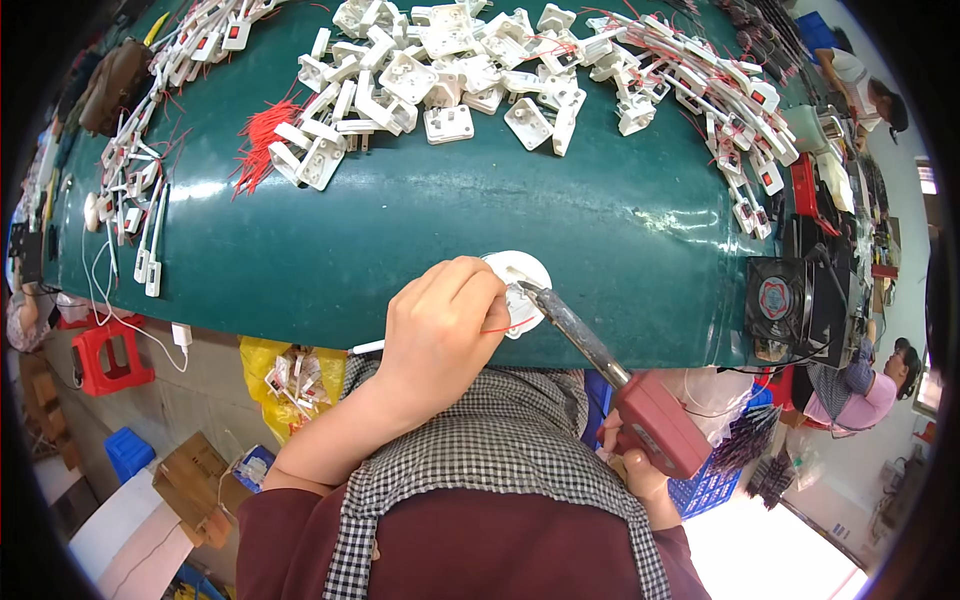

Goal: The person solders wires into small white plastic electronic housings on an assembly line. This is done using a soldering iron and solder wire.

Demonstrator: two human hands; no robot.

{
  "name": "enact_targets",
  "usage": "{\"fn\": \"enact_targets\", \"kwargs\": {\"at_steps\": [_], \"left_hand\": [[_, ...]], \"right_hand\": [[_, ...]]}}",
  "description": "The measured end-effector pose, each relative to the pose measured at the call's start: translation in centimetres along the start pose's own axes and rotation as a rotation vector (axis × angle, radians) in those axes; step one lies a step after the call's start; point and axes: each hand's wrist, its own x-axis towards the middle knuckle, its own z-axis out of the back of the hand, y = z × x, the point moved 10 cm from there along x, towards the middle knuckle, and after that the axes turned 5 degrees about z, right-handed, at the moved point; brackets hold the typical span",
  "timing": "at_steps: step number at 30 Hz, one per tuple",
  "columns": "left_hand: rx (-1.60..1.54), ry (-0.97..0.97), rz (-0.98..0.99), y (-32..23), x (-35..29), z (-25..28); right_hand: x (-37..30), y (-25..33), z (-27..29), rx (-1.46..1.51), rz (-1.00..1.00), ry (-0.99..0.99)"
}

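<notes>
Fingers of the left hand [440,325] are curled in close at the left edge of a white round piece [530,268], which lies on the green table [620,260] right by their tips. A thin red wire [517,326] sticks out past them to the right, across that piece, but the knuckles block the view, so honestly I can't tell if they're pinching it. Right hand [645,478] has its fingers wrapped around the red handle of a soldering gun [660,425], with the long metal barrel slanting up-left so its tip sits over the round piece, just beside the left fingertips. Just left of the left hand there's a white cable end [368,347] poking out at the table edge. Farther out, beyond both sets of fingers, is a big heap of white plug parts [410,78], with a bunch of red wires [262,150] at its left. Well off to the right of the fingers stands a black fan [775,298].
</notes>
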Motion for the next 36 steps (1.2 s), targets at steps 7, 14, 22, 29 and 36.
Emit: {"fn": "enact_targets", "kwargs": {"at_steps": [7,14,22,29,36], "left_hand": [[-0.010,-0.011,0.006,0.2,-0.2,-0.1],[-0.003,0.002,0.022,0.1,-0.3,-0.2],[0.032,-0.007,0.032,0.7,-0.4,0.0],[0.021,0.026,0.015,-0.3,0.4,-0.2],[-0.020,0.071,0.170,0.9,0.0,-0.8]], "right_hand": [[0.3,0.8,-0.7,-0.294,0.074,0.070],[0.3,1.2,-0.5,-0.494,0.101,0.052],[0.6,0.1,-0.7,-0.408,0.035,0.107],[-1.5,1.1,2.3,-0.169,0.104,-0.122],[-2.0,4.5,8.2,-0.192,0.302,-0.532]]}}
